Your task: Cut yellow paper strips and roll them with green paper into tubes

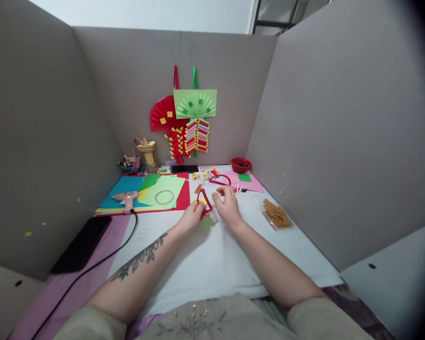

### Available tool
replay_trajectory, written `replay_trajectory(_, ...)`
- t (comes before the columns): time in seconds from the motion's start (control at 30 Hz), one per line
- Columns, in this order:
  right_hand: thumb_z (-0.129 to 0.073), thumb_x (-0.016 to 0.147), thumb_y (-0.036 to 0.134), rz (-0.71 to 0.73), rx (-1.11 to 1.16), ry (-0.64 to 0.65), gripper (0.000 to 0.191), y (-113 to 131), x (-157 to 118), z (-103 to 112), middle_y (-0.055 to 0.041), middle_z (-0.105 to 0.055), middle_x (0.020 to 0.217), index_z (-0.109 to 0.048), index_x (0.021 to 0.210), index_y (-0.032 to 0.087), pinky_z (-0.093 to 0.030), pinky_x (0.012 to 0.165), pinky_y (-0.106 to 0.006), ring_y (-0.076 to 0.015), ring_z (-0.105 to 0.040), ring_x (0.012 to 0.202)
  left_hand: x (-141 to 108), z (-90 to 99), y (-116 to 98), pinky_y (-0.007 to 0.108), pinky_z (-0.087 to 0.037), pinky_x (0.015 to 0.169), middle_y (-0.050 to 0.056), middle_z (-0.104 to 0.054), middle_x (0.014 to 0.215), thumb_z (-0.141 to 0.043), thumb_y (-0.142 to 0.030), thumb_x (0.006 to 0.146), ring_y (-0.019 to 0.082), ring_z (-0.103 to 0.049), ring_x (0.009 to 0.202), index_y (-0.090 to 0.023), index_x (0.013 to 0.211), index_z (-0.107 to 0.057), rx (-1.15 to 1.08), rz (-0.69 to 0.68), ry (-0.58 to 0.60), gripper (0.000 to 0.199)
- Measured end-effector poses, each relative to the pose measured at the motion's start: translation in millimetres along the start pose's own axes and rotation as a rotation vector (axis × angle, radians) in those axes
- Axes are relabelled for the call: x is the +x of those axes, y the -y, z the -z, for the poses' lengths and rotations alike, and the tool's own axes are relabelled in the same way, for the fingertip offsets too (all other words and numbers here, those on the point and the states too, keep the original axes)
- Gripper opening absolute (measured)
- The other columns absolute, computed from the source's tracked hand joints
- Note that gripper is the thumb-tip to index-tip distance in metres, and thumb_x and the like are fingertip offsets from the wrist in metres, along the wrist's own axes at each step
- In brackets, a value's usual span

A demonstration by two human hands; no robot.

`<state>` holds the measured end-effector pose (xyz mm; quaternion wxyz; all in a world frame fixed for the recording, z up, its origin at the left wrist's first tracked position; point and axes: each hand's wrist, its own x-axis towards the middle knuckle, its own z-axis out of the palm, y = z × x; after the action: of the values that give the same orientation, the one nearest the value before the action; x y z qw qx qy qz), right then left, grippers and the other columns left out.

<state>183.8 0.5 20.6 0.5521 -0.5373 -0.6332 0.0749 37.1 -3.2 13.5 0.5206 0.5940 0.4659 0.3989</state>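
My left hand is closed on a curved red piece that stands up from its fingertips in the middle of the table. To the right of that piece is my right hand, fingers apart and partly bent, with nothing visible between them. Another curved red piece lies just beyond my right hand. A small orange-brown piece sits above the held one. Under my left fingertips are yellow and light green scraps, partly covered.
A pink glue gun with a black cord lies left, beside coloured paper sheets. A black tablet is at the left edge. A red bowl and a packet of brown pieces are right. Paper decorations hang on the back partition.
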Motion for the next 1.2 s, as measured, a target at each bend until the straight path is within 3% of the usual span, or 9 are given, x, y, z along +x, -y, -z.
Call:
replay_trajectory(0.1, -0.049, 0.081, 0.037, -0.203, 0.204, 0.281, 0.025, 11, -13, -14, -0.0029, -0.061, 0.081, -0.055, 0.096, 0.018, -0.048, 0.068, -0.031, -0.0173, -0.057, 0.071, 1, -3.9, 3, 0.023, -0.038, 0.054, 0.001, -0.060, 0.067, -0.043, -0.041, 0.084, 0.012, -0.051, 0.058, -0.015, 0.085, -0.054, 0.059, -0.085, 0.007, 0.028)
replay_trajectory(0.17, -0.047, 0.081, 0.034, -0.266, 0.282, 0.345, 0.022, 11, -13, -17, -0.0005, -0.062, 0.075, -0.056, 0.093, 0.019, -0.047, 0.063, -0.028, -0.0160, -0.057, 0.067, 0, -4.9, 5, 0.024, -0.041, 0.058, 0.003, -0.062, 0.071, -0.043, -0.039, 0.085, 0.013, -0.054, 0.063, -0.015, 0.088, -0.057, 0.134, -0.128, 0.039, 0.029)
replay_trajectory(0.3, -0.046, 0.077, 0.024, -0.323, 0.205, 0.286, 0.021, -7, 5, -1, -0.0009, -0.064, 0.073, -0.061, 0.089, 0.017, -0.046, 0.065, -0.027, -0.0163, -0.058, 0.068, 0, 5.7, 2, 0.027, -0.045, 0.066, 0.005, -0.066, 0.081, -0.045, -0.032, 0.084, 0.016, -0.059, 0.072, -0.015, 0.099, -0.058, 0.362, -0.173, 0.104, 0.027)
replay_trajectory(0.47, -0.046, 0.071, 0.008, -0.295, -0.160, 0.372, 0.026, -36, 24, 33, -0.0054, -0.069, 0.086, -0.067, 0.083, 0.016, -0.045, 0.078, -0.030, -0.0189, -0.061, 0.082, 18, 42.1, -1, 0.029, -0.045, 0.077, 0.006, -0.069, 0.088, -0.048, -0.020, 0.076, 0.019, -0.061, 0.081, -0.016, 0.087, -0.066, 0.669, -0.185, -0.118, 0.021)
replay_trajectory(0.57, -0.046, 0.073, 0.007, -0.254, -0.256, 0.413, 0.029, -47, 23, 41, -0.0069, -0.069, 0.094, -0.068, 0.090, 0.017, -0.045, 0.080, -0.031, -0.0205, -0.061, 0.088, 33, 52.5, -1, 0.029, -0.045, 0.077, 0.007, -0.069, 0.091, -0.049, -0.020, 0.075, 0.020, -0.061, 0.084, -0.018, 0.088, -0.068, 0.821, -0.201, -0.075, 0.023)
replay_trajectory(0.73, -0.049, 0.079, 0.015, -0.201, -0.240, 0.371, 0.026, -57, 20, 41, -0.0071, -0.067, 0.107, -0.066, 0.098, 0.019, -0.044, 0.089, -0.034, -0.0211, -0.060, 0.100, 46, 39.1, -1, 0.032, -0.043, 0.082, 0.010, -0.066, 0.092, -0.057, -0.025, 0.071, 0.026, -0.058, 0.092, -0.019, 0.077, -0.068, 0.946, -0.255, 0.016, 0.013)
replay_trajectory(0.93, -0.050, 0.078, 0.017, -0.179, -0.215, 0.338, 0.023, -57, 19, 38, -0.0050, -0.069, 0.098, -0.068, 0.092, 0.020, -0.045, 0.086, -0.033, -0.0206, -0.061, 0.094, 51, 19.6, 2, 0.034, -0.041, 0.085, 0.015, -0.062, 0.095, -0.054, -0.026, 0.077, 0.028, -0.056, 0.096, -0.017, 0.071, -0.064, 1.005, -0.320, 0.087, 0.014)
replay_trajectory(1.1, -0.047, 0.079, 0.017, -0.187, -0.150, 0.193, 0.028, -53, 19, 42, -0.0048, -0.069, 0.097, -0.065, 0.101, 0.020, -0.046, 0.083, -0.032, -0.0192, -0.062, 0.089, 83, 19.2, -10, 0.035, -0.041, 0.088, 0.017, -0.055, 0.115, -0.040, -0.030, 0.087, 0.025, -0.055, 0.101, -0.012, 0.110, -0.057, 0.948, -0.302, -0.081, 0.034)
replay_trajectory(1.2, -0.048, 0.078, 0.013, -0.158, -0.192, 0.291, 0.031, -56, 20, 46, -0.0046, -0.069, 0.095, -0.065, 0.103, 0.020, -0.046, 0.080, -0.031, -0.0189, -0.062, 0.085, 88, 25.8, -12, 0.036, -0.041, 0.089, 0.017, -0.055, 0.116, -0.042, -0.031, 0.086, 0.025, -0.056, 0.101, -0.012, 0.118, -0.055, 0.926, -0.293, -0.139, 0.039)
